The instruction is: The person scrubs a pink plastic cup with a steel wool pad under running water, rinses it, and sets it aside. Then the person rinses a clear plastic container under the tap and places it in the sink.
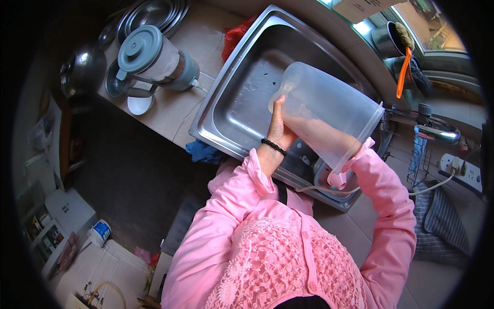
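Note:
Over the stainless steel sink [247, 83] a large translucent plastic container [320, 96] lies tilted, its rim turned to the right. My left hand [281, 127], with a black braided bracelet at the wrist, grips the container near its closed end, the thumb pointing up along it. Through the cloudy wall my right hand [314, 129] shows inside the container, the arm reaching in past the rim; its fingers are blurred by the plastic, so what they hold cannot be told. Below the rim is a small pink plastic piece [338, 180] by the smaller basin.
A blender [154, 58], a white bowl [141, 101] and nested steel bowls [150, 15] stand on the left counter. The faucet [436, 131], a power strip [463, 170] and a striped cloth [444, 224] are at the right. A blue cloth [202, 150] hangs at the sink's edge.

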Demonstrator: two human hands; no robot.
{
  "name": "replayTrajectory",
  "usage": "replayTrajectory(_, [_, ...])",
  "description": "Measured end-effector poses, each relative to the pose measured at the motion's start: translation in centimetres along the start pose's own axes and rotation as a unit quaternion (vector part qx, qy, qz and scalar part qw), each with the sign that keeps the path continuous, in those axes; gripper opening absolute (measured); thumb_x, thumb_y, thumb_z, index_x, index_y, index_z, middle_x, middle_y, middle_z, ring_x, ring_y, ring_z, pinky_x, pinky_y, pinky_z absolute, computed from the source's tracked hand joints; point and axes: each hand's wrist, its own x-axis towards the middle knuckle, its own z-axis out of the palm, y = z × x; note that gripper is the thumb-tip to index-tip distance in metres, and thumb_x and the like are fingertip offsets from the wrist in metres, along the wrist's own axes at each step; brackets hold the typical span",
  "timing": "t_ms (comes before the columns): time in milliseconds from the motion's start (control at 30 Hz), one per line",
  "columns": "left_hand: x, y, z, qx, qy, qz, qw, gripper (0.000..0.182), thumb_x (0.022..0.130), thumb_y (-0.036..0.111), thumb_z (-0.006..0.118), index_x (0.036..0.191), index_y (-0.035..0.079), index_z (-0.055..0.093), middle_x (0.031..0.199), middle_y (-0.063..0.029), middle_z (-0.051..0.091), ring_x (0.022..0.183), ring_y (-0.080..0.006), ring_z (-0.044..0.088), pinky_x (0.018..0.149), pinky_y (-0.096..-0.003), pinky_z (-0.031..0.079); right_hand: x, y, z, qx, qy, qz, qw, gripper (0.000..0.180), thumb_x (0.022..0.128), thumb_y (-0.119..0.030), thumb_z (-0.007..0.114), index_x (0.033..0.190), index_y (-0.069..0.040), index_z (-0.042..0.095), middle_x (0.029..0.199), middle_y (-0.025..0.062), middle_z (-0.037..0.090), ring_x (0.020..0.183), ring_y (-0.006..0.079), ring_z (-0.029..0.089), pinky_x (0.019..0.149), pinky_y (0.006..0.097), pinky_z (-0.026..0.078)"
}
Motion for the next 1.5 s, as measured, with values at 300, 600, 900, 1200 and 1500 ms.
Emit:
replayTrajectory(300, [0.7, 1.2, 0.2, 0.008, 0.047, -0.024, 0.999, 0.067, 0.074, 0.061, 0.065, 0.123, 0.018, 0.049, 0.116, -0.0071, 0.051, 0.105, -0.0232, 0.049, 0.093, -0.0490, 0.040, -2.5, 6.2, -3.4, -0.445, 0.169, -0.112, 0.872, 0.044, 0.084, -0.032, 0.060, 0.122, -0.011, 0.058, 0.130, 0.0116, 0.056, 0.120, 0.0297, 0.052, 0.101, 0.0431, 0.040])
replayTrajectory(600, [2.5, 2.7, -2.3, -0.058, 0.102, -0.012, 0.993, 0.062, 0.072, 0.063, 0.063, 0.114, 0.018, 0.054, 0.109, -0.0068, 0.050, 0.100, -0.0230, 0.048, 0.089, -0.0468, 0.040, -8.1, 0.7, -3.0, -0.205, 0.040, -0.058, 0.976, 0.050, 0.074, -0.015, 0.059, 0.124, -0.012, 0.057, 0.127, 0.0112, 0.058, 0.120, 0.0261, 0.054, 0.111, 0.0607, 0.016])
replayTrajectory(900, [1.4, -0.4, -4.5, -0.051, 0.100, -0.076, 0.991, 0.061, 0.080, 0.064, 0.052, 0.121, 0.019, 0.056, 0.117, -0.0053, 0.056, 0.103, -0.0241, 0.052, 0.091, -0.0502, 0.043, -7.5, 4.7, 2.5, -0.273, 0.217, -0.153, 0.925, 0.015, 0.079, -0.016, 0.069, 0.087, -0.007, 0.061, 0.084, 0.0094, 0.069, 0.077, 0.0259, 0.066, 0.084, 0.0377, 0.049])
replayTrajectory(1200, [3.9, 0.5, -4.6, -0.032, 0.174, -0.092, 0.980, 0.062, 0.085, 0.063, 0.047, 0.123, 0.014, 0.055, 0.123, -0.0100, 0.056, 0.116, -0.0292, 0.051, 0.098, -0.0465, 0.042, -6.5, 5.2, 2.4, -0.211, 0.256, -0.117, 0.936, 0.012, 0.086, -0.015, 0.063, 0.096, -0.011, 0.061, 0.067, 0.0092, 0.062, 0.063, 0.0281, 0.060, 0.068, 0.0341, 0.046])
replayTrajectory(1500, [-1.0, 3.8, -6.5, 0.127, 0.180, 0.039, 0.975, 0.074, 0.083, 0.063, 0.056, 0.139, 0.018, 0.038, 0.142, -0.0085, 0.038, 0.135, -0.0270, 0.030, 0.108, -0.0583, 0.021, -3.9, 7.1, 3.1, 0.279, 0.254, -0.045, 0.925, 0.013, 0.090, -0.011, 0.063, 0.094, 0.001, 0.065, 0.083, 0.0077, 0.069, 0.076, 0.0127, 0.063, 0.073, 0.0264, 0.049])
